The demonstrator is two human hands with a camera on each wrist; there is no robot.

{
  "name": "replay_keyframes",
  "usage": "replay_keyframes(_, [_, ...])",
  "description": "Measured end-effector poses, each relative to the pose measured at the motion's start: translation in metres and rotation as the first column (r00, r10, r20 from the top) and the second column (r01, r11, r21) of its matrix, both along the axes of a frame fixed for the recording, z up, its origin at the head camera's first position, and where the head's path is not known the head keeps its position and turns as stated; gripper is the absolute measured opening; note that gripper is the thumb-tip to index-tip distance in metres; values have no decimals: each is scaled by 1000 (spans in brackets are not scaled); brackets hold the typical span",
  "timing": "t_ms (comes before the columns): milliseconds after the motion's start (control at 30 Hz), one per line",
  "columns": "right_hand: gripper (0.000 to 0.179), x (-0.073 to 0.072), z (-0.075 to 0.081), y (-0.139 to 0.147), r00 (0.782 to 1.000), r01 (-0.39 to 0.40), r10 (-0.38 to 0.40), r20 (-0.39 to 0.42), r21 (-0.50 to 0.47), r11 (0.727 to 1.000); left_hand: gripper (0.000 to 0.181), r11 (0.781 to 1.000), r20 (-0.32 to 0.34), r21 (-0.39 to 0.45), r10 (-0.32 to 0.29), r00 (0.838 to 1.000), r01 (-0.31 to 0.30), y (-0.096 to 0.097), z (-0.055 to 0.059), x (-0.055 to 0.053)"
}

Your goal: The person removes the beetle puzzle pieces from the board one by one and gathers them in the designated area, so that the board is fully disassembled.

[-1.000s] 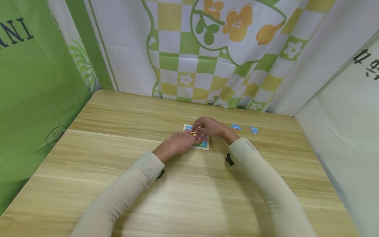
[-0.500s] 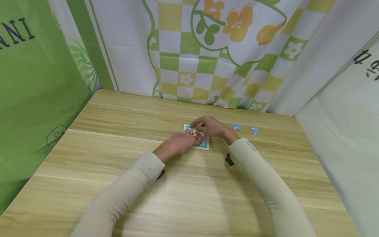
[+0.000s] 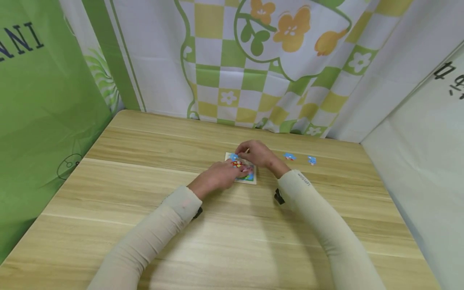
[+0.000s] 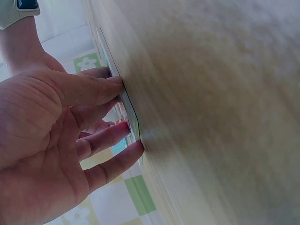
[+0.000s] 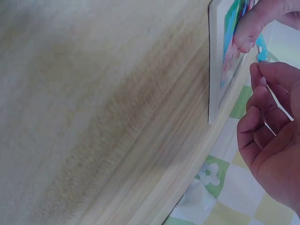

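A small jigsaw puzzle (image 3: 249,178) with a pale border lies on the table, its colourful picture partly covered by both hands. My left hand (image 3: 219,175) rests on it with fingers fairly straight; in the left wrist view the fingertips (image 4: 134,149) touch its edge and surface. Over the puzzle's far side, my right hand (image 3: 259,154) pinches a blue puzzle piece (image 5: 261,47) between thumb and forefinger. That piece appears raised and tilted in the right wrist view. The puzzle's border (image 5: 213,89) shows there too.
Two loose blue puzzle pieces lie to the right of the puzzle, a nearer one (image 3: 289,156) and a farther one (image 3: 311,160). A checked curtain (image 3: 250,80) hangs behind the wooden table (image 3: 239,237). Green cloth (image 3: 43,112) hangs at the left, white cloth at the right.
My right hand has shifted slightly on the puzzle's far side, and the blue piece at its fingertips shows more plainly now. My left hand stays in place.
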State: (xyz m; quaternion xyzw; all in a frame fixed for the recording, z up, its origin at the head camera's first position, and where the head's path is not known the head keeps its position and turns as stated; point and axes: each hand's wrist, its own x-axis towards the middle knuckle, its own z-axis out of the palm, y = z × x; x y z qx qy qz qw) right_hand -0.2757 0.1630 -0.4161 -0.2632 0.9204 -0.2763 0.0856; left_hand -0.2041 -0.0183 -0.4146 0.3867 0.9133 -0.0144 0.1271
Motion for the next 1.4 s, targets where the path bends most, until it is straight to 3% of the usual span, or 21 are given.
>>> replay_keyframes(533, [15,-2,6,6,1000,25,-25,-8,20,999,66,999,25,-46,30,999,-29,3,1,-1])
replay_keyframes(667, [15,-5,9,16,999,34,-34,0,11,999,63,997,29,-63,38,999,-36,4,1,-1])
replay_keyframes(1167, [17,-15,10,69,980,179,-182,76,41,983,63,996,79,-46,86,993,-82,5,0,-2])
replay_keyframes(1400, [20,-19,9,89,972,215,-220,84,71,974,62,995,59,-55,81,995,-78,7,-1,-2])
